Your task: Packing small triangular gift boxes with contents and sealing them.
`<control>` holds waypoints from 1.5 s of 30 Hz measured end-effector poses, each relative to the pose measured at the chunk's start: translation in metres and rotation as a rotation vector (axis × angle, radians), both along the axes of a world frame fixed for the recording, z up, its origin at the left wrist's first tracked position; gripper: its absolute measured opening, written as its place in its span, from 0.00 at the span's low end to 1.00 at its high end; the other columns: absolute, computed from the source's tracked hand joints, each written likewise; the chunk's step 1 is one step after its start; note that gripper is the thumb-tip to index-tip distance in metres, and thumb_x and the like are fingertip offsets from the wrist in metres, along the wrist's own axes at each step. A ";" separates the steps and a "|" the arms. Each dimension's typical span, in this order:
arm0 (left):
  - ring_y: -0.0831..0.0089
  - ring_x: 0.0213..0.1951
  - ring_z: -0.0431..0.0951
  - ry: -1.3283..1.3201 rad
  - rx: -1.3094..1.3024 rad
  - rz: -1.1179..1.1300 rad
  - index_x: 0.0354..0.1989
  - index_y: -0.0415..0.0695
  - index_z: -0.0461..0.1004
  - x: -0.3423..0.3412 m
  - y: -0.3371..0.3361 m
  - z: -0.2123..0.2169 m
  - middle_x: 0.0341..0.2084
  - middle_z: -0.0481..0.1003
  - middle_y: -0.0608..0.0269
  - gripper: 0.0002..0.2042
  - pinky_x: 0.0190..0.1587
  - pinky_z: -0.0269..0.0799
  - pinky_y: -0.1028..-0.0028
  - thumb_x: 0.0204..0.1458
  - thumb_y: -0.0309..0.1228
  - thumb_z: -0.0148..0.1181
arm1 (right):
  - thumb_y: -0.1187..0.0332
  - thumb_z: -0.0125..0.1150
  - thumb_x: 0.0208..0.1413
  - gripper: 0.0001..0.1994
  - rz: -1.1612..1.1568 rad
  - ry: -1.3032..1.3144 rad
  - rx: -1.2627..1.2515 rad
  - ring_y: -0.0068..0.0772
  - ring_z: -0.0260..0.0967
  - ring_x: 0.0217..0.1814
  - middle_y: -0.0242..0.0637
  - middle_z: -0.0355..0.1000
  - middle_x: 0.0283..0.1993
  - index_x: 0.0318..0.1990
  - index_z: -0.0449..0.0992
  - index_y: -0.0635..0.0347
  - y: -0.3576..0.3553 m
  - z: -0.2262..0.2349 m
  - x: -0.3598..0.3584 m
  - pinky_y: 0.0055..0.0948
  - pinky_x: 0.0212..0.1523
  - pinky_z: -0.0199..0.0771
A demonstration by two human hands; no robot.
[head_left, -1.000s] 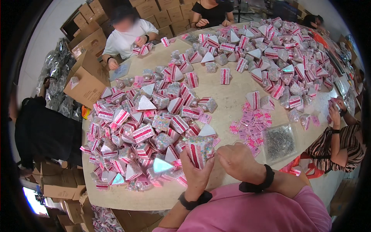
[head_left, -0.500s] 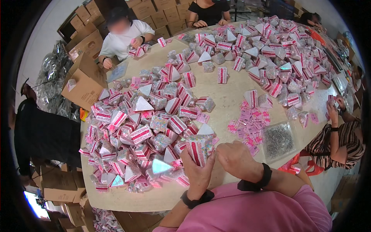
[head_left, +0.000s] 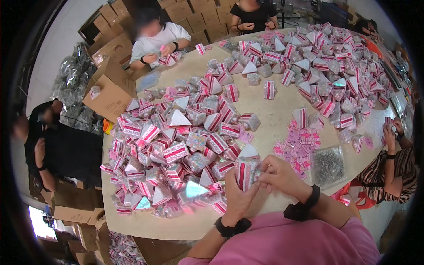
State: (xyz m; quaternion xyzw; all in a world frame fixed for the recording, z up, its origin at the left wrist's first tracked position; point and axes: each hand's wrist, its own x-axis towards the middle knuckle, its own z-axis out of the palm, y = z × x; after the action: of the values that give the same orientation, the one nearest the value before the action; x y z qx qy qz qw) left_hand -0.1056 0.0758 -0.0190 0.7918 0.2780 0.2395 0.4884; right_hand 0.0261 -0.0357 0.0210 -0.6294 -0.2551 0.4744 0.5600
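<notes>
Both my hands hold one small wedge-shaped box [head_left: 245,171] with pink stripes and glittery silver sides, just above the near edge of the round table [head_left: 274,110]. My left hand [head_left: 236,198] cups it from below and behind. My right hand [head_left: 278,176] pinches its right side with the fingertips. A large heap of the same striped boxes [head_left: 176,145] lies directly left of my hands. Small pink tags [head_left: 300,143] and a clear bag of small metal pieces [head_left: 328,164] lie to my right.
A second heap of boxes [head_left: 327,66] covers the table's far right. Other people sit around the table: one in white [head_left: 157,37] at the far side, one in black [head_left: 57,150] at left, one in a striped top [head_left: 391,172] at right. Cardboard cartons [head_left: 110,88] stand at the left.
My hands stay on the same box and have shifted it only slightly. The person in white has leaned and moved their hands a little.
</notes>
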 end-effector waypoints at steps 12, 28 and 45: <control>0.65 0.58 0.61 -0.274 -0.225 0.445 0.64 0.34 0.47 -0.073 0.178 -0.010 0.59 0.58 0.49 0.35 0.61 0.53 0.69 0.53 0.34 0.59 | 0.69 0.58 0.50 0.08 -0.112 -0.090 -0.107 0.20 0.69 0.26 0.31 0.70 0.25 0.35 0.72 0.64 -0.051 -0.037 0.042 0.22 0.23 0.68; 0.70 0.40 0.75 0.095 0.059 -0.137 0.44 0.37 0.71 0.016 0.043 -0.015 0.37 0.75 0.58 0.14 0.45 0.69 0.73 0.48 0.27 0.57 | 0.70 0.50 0.48 0.06 -0.089 -1.052 -0.765 0.53 0.70 0.39 0.50 0.70 0.40 0.30 0.73 0.62 -0.189 -0.163 0.080 0.49 0.40 0.70; 0.53 0.41 0.71 0.405 0.711 -0.543 0.45 0.33 0.68 0.193 -0.031 -0.159 0.42 0.70 0.45 0.20 0.46 0.67 0.61 0.43 0.29 0.61 | 0.75 0.46 0.50 0.06 -0.721 -0.829 -0.467 0.48 0.71 0.25 0.52 0.69 0.24 0.31 0.70 0.65 -0.231 -0.168 0.074 0.43 0.25 0.69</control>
State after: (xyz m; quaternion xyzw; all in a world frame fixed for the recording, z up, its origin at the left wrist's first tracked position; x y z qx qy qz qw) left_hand 0.0872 0.0450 -0.1776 0.9840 0.0518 0.0245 0.1688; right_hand 0.1001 -0.2666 -0.1469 -0.9155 -0.1117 0.0129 0.3864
